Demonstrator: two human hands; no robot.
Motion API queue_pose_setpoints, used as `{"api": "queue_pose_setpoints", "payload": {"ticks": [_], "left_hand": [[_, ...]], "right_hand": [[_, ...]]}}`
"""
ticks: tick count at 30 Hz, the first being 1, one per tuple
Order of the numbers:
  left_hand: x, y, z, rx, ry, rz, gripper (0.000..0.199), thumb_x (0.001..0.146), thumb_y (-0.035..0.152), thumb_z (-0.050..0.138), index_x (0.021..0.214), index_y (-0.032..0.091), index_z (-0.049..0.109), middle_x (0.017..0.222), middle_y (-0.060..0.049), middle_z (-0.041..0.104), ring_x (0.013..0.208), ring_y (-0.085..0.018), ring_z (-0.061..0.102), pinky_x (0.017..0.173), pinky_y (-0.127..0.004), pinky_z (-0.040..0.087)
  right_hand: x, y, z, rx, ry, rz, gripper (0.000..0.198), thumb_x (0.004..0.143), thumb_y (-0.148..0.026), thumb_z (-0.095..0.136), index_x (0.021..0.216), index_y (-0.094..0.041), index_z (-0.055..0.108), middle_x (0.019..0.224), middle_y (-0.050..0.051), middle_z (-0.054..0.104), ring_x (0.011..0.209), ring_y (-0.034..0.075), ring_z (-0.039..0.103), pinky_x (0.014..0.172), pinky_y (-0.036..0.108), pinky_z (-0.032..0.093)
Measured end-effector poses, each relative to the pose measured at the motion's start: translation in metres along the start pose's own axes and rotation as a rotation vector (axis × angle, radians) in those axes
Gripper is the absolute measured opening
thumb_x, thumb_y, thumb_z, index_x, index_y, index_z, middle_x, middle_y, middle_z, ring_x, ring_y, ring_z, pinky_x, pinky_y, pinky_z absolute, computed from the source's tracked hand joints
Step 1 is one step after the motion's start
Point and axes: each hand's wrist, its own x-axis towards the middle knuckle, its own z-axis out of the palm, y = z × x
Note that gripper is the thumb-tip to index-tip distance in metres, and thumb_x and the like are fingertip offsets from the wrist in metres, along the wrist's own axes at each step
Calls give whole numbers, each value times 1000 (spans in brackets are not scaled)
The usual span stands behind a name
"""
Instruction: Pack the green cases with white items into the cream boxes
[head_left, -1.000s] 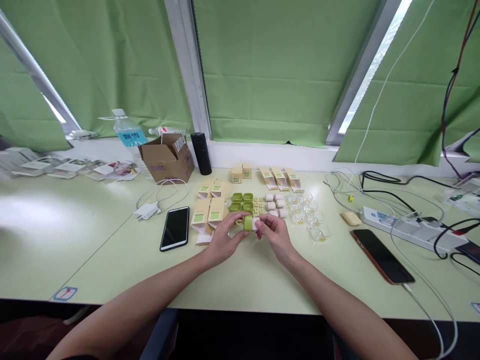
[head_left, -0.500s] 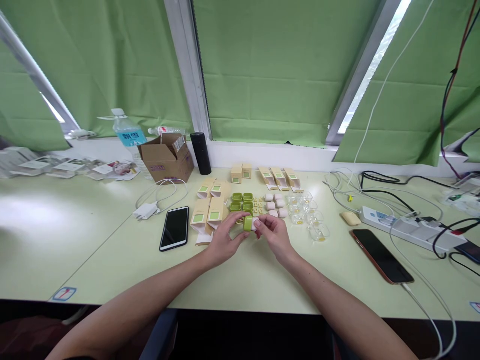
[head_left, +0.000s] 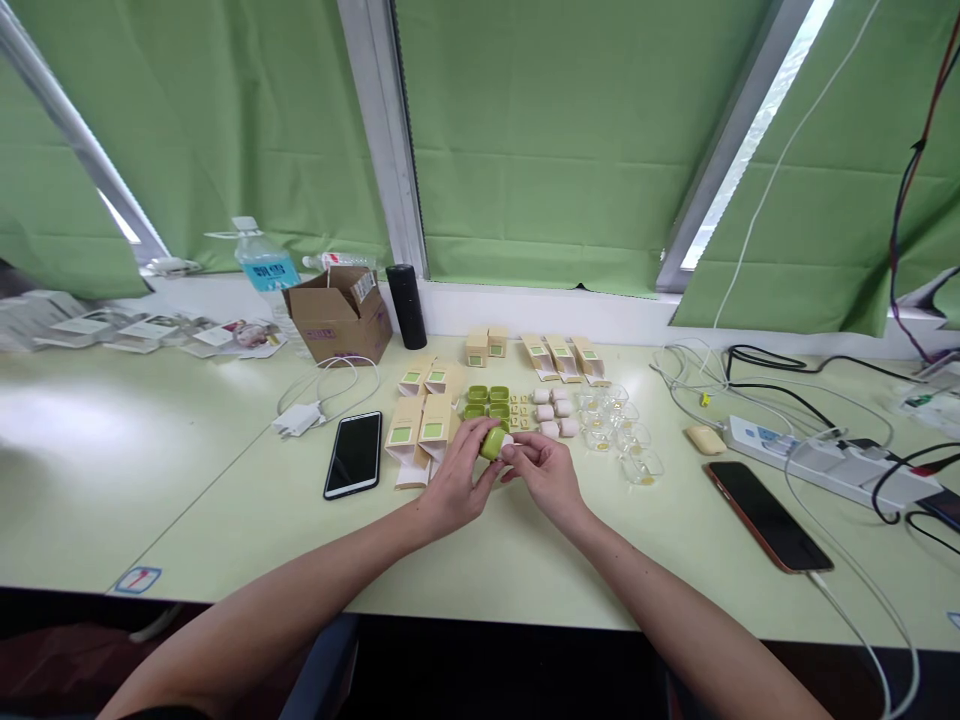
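Your left hand [head_left: 459, 480] has its fingers curled around a small green cup [head_left: 492, 443], the thumb on its near side. The cup is tilted, its mouth towards your right hand [head_left: 553, 478], whose thumb and fingers are pinching the whitish piece [head_left: 507, 441] at that mouth; you cannot tell how far in it sits. Both are just above the worktop [head_left: 517, 560], between your two hands.

Just beyond the fingers stand more green cups [head_left: 498, 395], the nearest partly hidden by your left hand. To their right come small yellow pieces [head_left: 523, 411], whitish blocks [head_left: 562, 408] and clear plastic cups [head_left: 641, 466]. Open card boxes [head_left: 405, 425] lie close on your left, the hand overlapping their edge in view, with a white-framed phone [head_left: 353, 455] beside them. Well to the right are another phone [head_left: 769, 515] with a cable plugged in and a power strip [head_left: 817, 462].
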Motion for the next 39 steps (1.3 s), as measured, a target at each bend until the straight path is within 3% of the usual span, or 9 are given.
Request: {"api": "queue_pose_setpoints", "payload": {"ticks": [5,8,11,14,17,21,27,39], "left_hand": [[5,-2,0,-345,28,-224,45,97,40,63,139,24,55,135,-14,59,125,-29,61,106,-45,53],[10,-5,-1,-571,8,-365,51,91,46,72,134,22,62,123,-12,68,109,-26,67,94,-39,58],[14,-6,-1,-734,-46,-501,56,84,50,79,129,20,66,99,-6,71,85,-19,65,75,-31,56],[14,-4,0,-853,-98,-589,56,80,52,82,124,19,70,86,-3,67,74,-14,59,68,-27,51],[13,-1,1,-923,-149,-652,53,78,51,85,119,19,72,87,-2,66,71,-11,56,67,-24,48],[12,2,-1,-1067,-165,-703,50,75,49,88,110,17,74,90,-3,65,75,-9,57,71,-21,46],[12,0,-1,-1199,-162,-708,44,77,46,88,100,13,73,87,-3,62,72,-7,53,70,-21,43],[13,1,0,-1159,-168,-719,44,77,49,87,95,13,70,80,-1,59,68,-7,49,67,-22,39]], "right_hand": [[-4,-4,-5,-261,8,-146,37,83,-52,77,101,-20,71,90,8,77,82,23,73,67,34,60],[-9,-4,-8,-559,40,-393,38,86,-37,75,119,-22,65,113,11,72,89,23,70,70,35,60],[-10,-1,-11,-821,-13,-628,39,91,-29,67,129,-23,61,128,15,64,98,24,69,70,36,60],[-8,3,-13,-951,-25,-760,30,99,-26,56,128,-23,63,126,15,66,106,25,70,76,36,62],[-4,5,-15,-991,9,-839,27,102,-23,51,126,-23,65,119,14,69,110,25,70,84,37,63],[-1,4,-16,-989,55,-949,28,102,-22,53,128,-21,63,115,13,69,106,23,71,84,36,65],[-3,-1,-16,-959,34,-998,33,99,-16,56,131,-19,59,114,14,68,105,24,71,83,36,66],[-3,-1,-17,-970,13,-991,35,97,-13,55,132,-19,59,115,15,66,106,25,70,84,40,66]]}}
